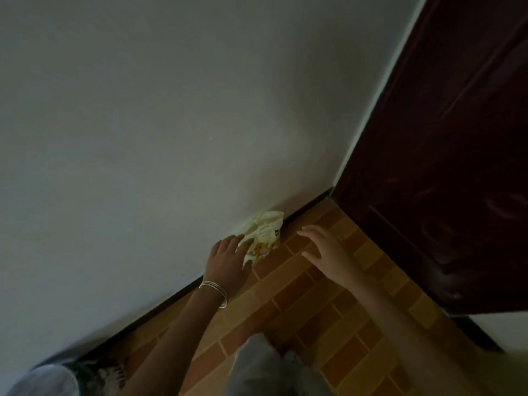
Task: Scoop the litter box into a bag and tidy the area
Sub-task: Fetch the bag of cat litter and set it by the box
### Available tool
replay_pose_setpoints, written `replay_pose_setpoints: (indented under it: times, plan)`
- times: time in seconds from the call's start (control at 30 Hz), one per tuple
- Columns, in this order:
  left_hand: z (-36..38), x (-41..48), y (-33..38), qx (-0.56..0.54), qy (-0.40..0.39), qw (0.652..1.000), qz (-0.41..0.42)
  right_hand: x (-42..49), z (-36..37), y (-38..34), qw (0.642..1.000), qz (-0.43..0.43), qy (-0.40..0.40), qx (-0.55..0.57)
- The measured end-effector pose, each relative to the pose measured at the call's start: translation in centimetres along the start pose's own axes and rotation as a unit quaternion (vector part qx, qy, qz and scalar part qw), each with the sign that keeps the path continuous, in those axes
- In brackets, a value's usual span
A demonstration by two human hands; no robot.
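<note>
head view, dim: a crumpled cream bag (264, 235) with a yellow print lies on the brick-pattern floor (314, 310), against the foot of the pale wall (143, 138), left of the dark door (443, 167). the left hand (225, 258), thin bangles (214, 292) on its wrist, touches the bag's left edge; whether it pinches the bag i cannot tell. the right hand (325, 250) hovers just right of the bag, fingers spread, holding nothing.

The view is dim and underexposed, soft with motion blur; the dark door (445, 144) loses detail in shadow.
</note>
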State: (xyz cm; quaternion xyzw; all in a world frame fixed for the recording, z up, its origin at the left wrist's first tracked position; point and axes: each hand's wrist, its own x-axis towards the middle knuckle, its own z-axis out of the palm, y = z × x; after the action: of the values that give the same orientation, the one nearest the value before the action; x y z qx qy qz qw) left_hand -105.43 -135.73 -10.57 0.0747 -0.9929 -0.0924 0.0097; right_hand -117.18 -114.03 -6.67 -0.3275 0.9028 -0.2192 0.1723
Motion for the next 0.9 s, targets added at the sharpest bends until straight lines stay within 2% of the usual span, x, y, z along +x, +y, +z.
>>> replay_pose_setpoints:
  times: [0.17,0.33,0.5,0.9]
  plan:
    - [0.8,3.3,-1.5,0.016,0.015,0.999,-0.036,5.3,-0.6,2.1,0.999,-0.030,-0.025,-0.014]
    - [2.0,6.8,-2.4,0.018,-0.023,0.998,-0.060,10.5,-1.0,3.7,0.997,-0.033,-0.067,-0.031]
    - [2.9,10.6,-3.6,0.009,-0.029,0.996,-0.080,15.4,-2.0,5.0,0.996,-0.059,-0.066,-0.030]
    - [4.8,13.4,0.5,-0.050,-0.013,0.969,-0.241,23.6,-2.1,9.8,0.973,-0.162,-0.157,-0.044]
